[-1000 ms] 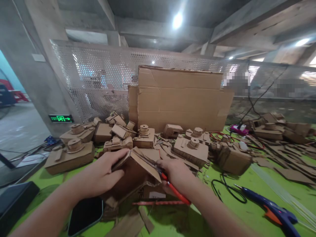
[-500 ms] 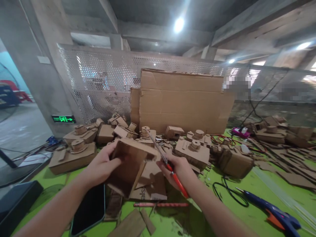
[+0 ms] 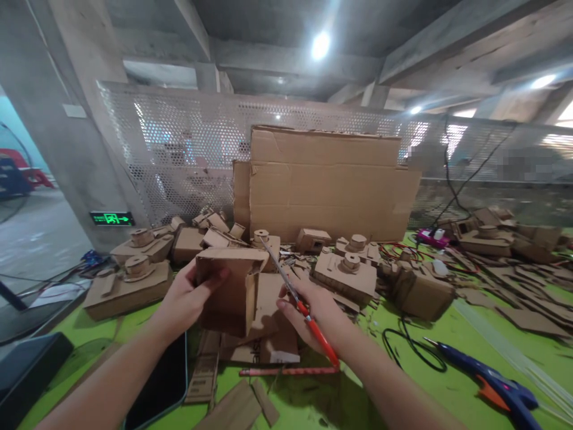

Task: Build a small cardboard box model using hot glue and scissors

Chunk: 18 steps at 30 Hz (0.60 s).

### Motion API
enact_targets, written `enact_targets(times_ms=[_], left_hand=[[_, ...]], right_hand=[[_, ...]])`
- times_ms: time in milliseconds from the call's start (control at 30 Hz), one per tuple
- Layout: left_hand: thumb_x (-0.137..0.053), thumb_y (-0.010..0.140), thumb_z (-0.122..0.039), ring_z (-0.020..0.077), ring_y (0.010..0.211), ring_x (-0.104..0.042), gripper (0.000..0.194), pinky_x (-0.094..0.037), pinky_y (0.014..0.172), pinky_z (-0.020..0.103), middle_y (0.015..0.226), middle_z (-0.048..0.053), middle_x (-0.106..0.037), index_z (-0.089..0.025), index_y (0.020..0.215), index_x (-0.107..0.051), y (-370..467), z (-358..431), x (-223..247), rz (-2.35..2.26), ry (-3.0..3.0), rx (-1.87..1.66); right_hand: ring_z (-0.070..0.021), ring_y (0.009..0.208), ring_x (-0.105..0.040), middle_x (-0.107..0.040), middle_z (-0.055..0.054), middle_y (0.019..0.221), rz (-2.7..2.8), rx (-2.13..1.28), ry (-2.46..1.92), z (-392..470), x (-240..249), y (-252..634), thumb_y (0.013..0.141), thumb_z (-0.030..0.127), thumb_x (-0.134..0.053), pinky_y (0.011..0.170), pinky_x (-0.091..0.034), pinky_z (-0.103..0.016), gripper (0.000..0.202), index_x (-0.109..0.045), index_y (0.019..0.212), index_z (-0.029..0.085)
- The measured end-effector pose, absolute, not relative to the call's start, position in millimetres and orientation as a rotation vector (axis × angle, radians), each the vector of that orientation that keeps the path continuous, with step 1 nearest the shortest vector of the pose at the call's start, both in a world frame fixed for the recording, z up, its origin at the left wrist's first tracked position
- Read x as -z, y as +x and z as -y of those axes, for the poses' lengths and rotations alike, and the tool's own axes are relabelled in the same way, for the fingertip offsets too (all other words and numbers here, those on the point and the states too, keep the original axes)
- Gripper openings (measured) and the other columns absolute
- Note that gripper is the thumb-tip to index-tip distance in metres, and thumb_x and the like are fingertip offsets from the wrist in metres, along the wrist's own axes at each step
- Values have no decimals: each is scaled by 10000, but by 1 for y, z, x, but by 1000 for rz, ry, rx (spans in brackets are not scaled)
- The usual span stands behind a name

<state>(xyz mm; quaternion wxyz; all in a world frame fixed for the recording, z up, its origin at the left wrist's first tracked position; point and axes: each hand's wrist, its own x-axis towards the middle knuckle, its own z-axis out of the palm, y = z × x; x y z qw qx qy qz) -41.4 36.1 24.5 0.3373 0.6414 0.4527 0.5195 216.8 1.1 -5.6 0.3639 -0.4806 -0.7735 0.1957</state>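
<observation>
In the head view my left hand (image 3: 190, 295) grips an open cardboard box (image 3: 230, 258) by its left wall, thumb inside, its hollow turned toward me. My right hand (image 3: 316, 304) holds red-handled scissors (image 3: 303, 307), their blades pointing up and left, with the tips close to the box's upper right corner. I cannot tell whether the blades touch the cardboard. Beneath the box lies a printed cardboard piece (image 3: 268, 316). A pink pencil-like stick (image 3: 290, 371) rests on the green table in front of it.
A phone (image 3: 159, 382) lies at lower left, a blue glue gun (image 3: 487, 373) at lower right beside clear glue sticks (image 3: 501, 352). Several cardboard models (image 3: 344, 278) and scraps (image 3: 523, 310) fill the back and right. A large cardboard sheet (image 3: 326, 191) stands behind.
The box has turned in my left hand, from tilted to nearly level, and moved slightly left, away from the scissors. My right hand still holds the scissors.
</observation>
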Motion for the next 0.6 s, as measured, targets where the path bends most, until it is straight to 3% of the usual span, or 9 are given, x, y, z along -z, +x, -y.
enact_targets(times_ms=[100, 233, 400, 600], left_hand=[[-821, 734, -623, 369, 1124, -714, 658, -586, 958, 444, 1152, 130, -807, -177, 1207, -717, -42, -37, -21, -1177, 1724, -1331], [-851, 735, -553, 382, 1181, -687, 666, -597, 940, 448, 1204, 149, -788, -167, 1252, -686, -40, -37, -18, -1123, 1630, -1316], [-956, 586, -421, 371, 1008, -765, 628, -640, 809, 414, 1016, 111, -828, -172, 1112, -721, -29, -35, -19, -1072, 1200, -1328], [-909, 609, -255, 312, 831, -799, 512, -634, 670, 346, 938, 81, -836, -177, 1083, -732, -31, -34, -26, -1086, 1039, -1261]], right_hand=[[-157, 605, -541, -639, -5, 700, 1957, -502, -1307, -4, 11, 217, 896, 311, -583, 609, -429, -245, 110, -611, 834, 224], [-141, 515, -433, -531, 18, 570, 1928, -347, -1372, -10, 23, 220, 927, 410, -577, 535, -350, -258, 302, -568, 684, 231], [-124, 503, -407, -464, 39, 551, 1810, -291, -1337, -11, 26, 221, 952, 476, -567, 513, -323, -240, 382, -563, 665, 224], [-130, 551, -497, -538, 32, 590, 1872, -386, -1280, -15, 21, 227, 935, 442, -594, 556, -394, -224, 305, -629, 732, 217]])
